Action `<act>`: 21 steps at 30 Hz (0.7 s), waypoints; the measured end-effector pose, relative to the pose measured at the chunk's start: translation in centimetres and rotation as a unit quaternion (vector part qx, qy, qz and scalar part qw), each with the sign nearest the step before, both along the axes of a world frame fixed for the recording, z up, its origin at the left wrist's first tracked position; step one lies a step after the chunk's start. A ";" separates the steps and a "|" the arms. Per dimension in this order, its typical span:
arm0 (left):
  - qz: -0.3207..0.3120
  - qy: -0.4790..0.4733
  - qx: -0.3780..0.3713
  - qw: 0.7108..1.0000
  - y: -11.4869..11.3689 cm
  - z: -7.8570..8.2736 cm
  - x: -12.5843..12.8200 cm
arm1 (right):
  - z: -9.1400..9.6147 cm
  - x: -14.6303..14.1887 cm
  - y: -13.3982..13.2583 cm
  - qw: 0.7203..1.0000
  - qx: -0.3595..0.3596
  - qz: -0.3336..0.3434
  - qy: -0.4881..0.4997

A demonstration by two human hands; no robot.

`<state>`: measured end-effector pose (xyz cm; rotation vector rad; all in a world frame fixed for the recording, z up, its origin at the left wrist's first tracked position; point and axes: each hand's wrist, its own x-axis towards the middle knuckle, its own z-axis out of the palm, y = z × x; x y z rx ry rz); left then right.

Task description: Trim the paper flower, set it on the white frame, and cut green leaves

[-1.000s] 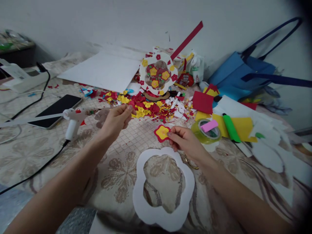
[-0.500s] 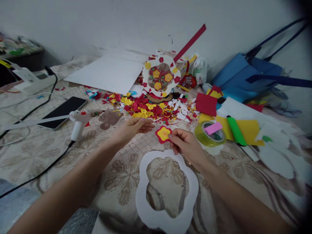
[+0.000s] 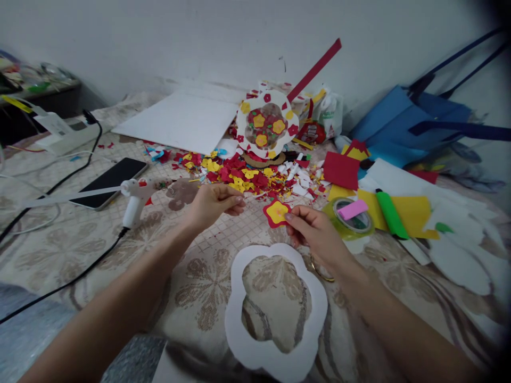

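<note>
From the head camera, the right hand point(image 3: 315, 234) has thumb and fingertips clamped on the lower right edge of a red paper flower with a yellow centre point(image 3: 277, 213), which is held just above the patterned cloth and to the left of that hand's fingers. The left hand point(image 3: 213, 202) is a little way to the left of the flower and apart from it, its fingers curled in against the thumb. Whether anything small sits between them cannot be told. Just below both hands, nearer the person, a white flower-shaped paper frame point(image 3: 233, 314) lies flat, with the cloth showing through its cut-out middle. Beyond the hands is a heap of red and yellow paper scraps point(image 3: 247, 175), and behind that a decorated white wreath point(image 3: 267, 123) stands propped up. Left of the left hand lies a white glue gun point(image 3: 133, 199), with a dark phone point(image 3: 112, 181) just past it. Right of the right hand sits a roll of tape point(image 3: 349, 221), close beside the fingers, and a green marker point(image 3: 391, 213) lies farther right on yellow paper.
</note>
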<state>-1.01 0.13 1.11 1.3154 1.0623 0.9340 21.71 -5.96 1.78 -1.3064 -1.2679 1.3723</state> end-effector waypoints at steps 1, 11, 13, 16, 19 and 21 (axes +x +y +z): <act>0.007 0.029 0.014 0.999 -0.2 0.1 0.1 | 0.1 0.0 0.0 1.000 0.001 -0.001 0.002; 0.012 0.284 0.188 0.940 0.3 -0.4 -0.6 | 0.4 0.0 0.0 1.000 0.004 -0.007 0.001; -0.010 0.273 0.167 0.947 0.4 -0.5 -0.6 | 0.4 0.0 0.1 1.000 0.009 -0.007 -0.001; -0.022 0.271 0.156 0.950 0.3 -0.3 -0.4 | 0.4 0.1 0.1 1.000 0.018 -0.009 0.002; -0.019 0.266 0.167 0.949 0.3 -0.1 -0.4 | 0.4 0.2 0.2 1.000 0.023 -0.010 0.004; -0.026 0.254 0.171 0.952 0.5 -0.3 -0.5 | 0.4 0.3 0.3 1.000 0.025 -0.010 0.005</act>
